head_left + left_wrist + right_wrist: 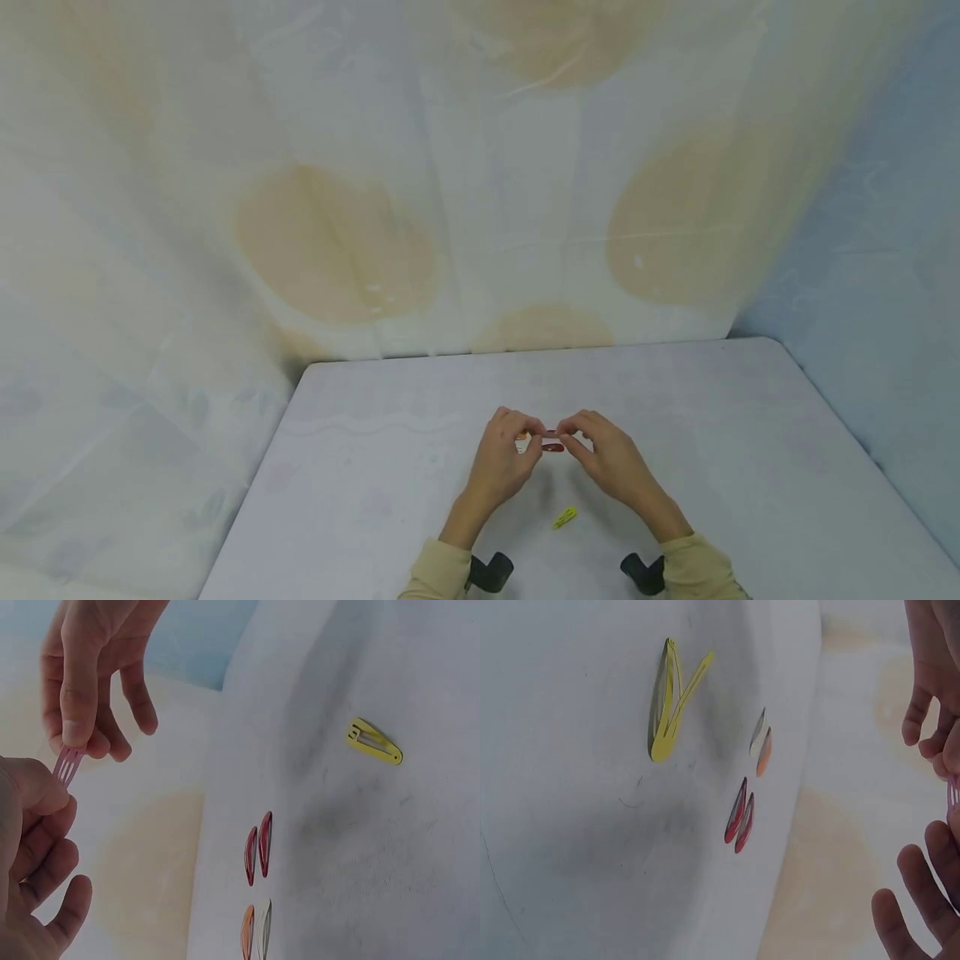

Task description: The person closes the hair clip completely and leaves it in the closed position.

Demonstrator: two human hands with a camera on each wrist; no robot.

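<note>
Both hands meet above the table's middle and pinch one thin pink hair clip (67, 765) between them. My left hand (525, 440) holds its lower end between thumb and fingers (34, 791). My right hand (576, 433) pinches the upper end with its fingertips (75, 731). In the right wrist view only an edge of the pink clip (952, 793) shows. Under the hands, two red clips (259, 847) lie side by side on the table, beside an orange clip (247, 941) and a white clip (264, 928).
A yellow hair clip (565, 517), sprung open (671, 697), lies on the grey table (375, 500) nearer my body than the hands. A pale curtain with tan ovals (337, 242) hangs behind the table. Dark wrist mounts (491, 572) sit at my cuffs.
</note>
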